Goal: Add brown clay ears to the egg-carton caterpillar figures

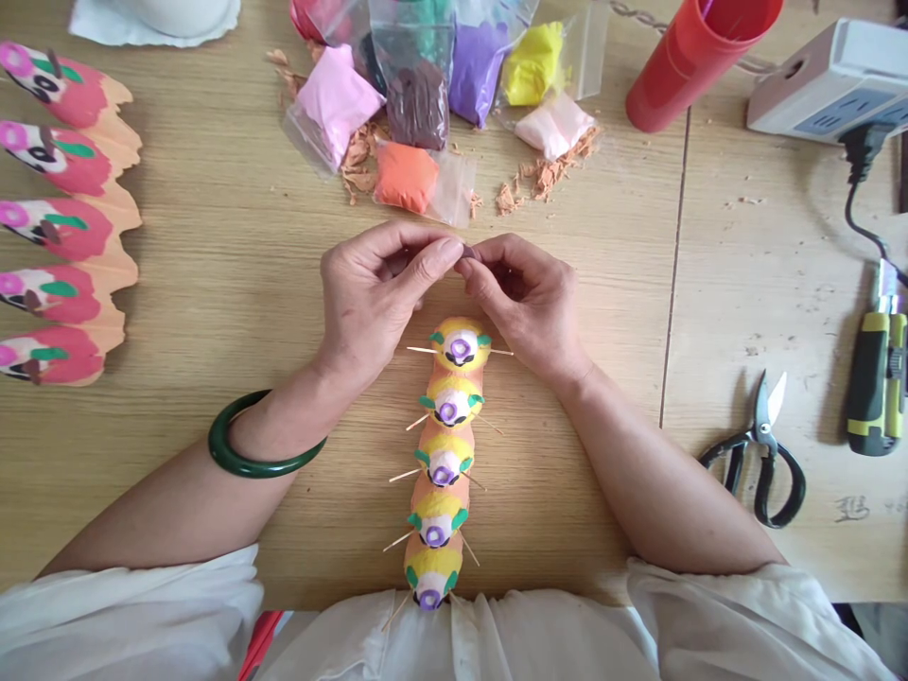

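Note:
Between the fingertips of both hands is a small piece of dark brown clay [468,252]. My left hand [383,284] pinches one side of it, with a green bangle [221,445] round that wrist. Opposite, my right hand [529,293] pinches the other side, its lower fingers curled under. Just below the hands stands a row of joined bumps [454,383], like a strip of egg carton, covered in yellow, white and green clay with purple rings. Thin sticks [404,476] poke out from both sides of the bumps. The row reaches down to the table's near edge.
Bags of coloured clay, among them brown [418,104], pink [337,99] and orange [406,177], lie at the back amid orange crumbs. A pink-covered strip [85,222] sits at left. At right are a red cup [691,66], power strip [829,80], scissors [762,445] and utility knife [878,378].

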Demonstrator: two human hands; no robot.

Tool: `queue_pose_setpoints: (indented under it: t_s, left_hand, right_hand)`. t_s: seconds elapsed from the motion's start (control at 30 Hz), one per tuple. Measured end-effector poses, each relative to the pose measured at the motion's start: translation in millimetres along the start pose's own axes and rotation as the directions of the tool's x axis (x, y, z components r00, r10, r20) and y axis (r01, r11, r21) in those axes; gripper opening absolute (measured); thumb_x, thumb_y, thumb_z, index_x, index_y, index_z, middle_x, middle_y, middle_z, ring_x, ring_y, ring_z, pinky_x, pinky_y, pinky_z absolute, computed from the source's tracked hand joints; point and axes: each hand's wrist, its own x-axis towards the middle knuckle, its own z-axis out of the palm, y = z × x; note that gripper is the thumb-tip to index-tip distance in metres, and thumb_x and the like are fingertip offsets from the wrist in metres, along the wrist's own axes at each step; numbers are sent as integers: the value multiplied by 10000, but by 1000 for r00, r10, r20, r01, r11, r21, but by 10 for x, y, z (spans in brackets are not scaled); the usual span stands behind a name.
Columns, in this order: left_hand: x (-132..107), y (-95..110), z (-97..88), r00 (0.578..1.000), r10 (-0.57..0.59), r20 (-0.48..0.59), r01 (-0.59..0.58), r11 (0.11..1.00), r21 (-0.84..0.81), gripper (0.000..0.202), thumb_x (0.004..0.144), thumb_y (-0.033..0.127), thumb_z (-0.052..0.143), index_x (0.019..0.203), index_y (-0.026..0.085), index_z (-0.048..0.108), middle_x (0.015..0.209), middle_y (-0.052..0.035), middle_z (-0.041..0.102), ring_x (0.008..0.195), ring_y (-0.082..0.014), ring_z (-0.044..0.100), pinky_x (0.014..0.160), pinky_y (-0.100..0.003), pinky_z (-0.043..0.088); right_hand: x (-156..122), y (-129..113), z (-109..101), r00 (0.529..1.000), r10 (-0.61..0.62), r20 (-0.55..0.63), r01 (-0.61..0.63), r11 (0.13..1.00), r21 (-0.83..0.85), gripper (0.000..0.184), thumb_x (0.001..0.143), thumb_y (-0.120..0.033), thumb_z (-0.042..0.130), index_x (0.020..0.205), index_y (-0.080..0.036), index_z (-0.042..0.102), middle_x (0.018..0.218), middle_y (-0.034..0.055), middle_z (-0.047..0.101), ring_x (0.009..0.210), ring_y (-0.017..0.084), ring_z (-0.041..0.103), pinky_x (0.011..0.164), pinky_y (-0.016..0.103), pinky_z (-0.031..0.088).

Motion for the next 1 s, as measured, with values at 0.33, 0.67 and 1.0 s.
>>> queue_pose_setpoints:
  t_s: [0.33,0.67,1.0]
  left_hand:
    - [0,-1,9,999,35,-10,-35,999,-8,161,867,435,858,848,279,824,734,2,724,619,-132,585,609,-330,464]
    - [2,4,17,999,39,-33,-39,999,3,167,849,461,866,810,305,822,728,9,727,685,-155,643,659,-341,523]
    - [10,-2,21,1000,19,-17,-19,1000,6,216,830,512,870,810,304,818,742,7,737,709,-165,654,647,-335,507]
  right_hand:
    - [-7,-31,-7,999,44,-12,-44,999,15,319,860,-580,793,847,-275,700,744,20,665,637,184,561,553,364,544]
    - [0,-4,2,1000,23,-2,-23,1000,-15,250,876,-508,798,875,-275,705,768,21,683,685,198,605,578,366,569]
    - [-1,-21,-6,1000,10,3,-10,999,-44,279,877,-526,797,833,-274,685,744,13,665,639,185,558,563,364,521]
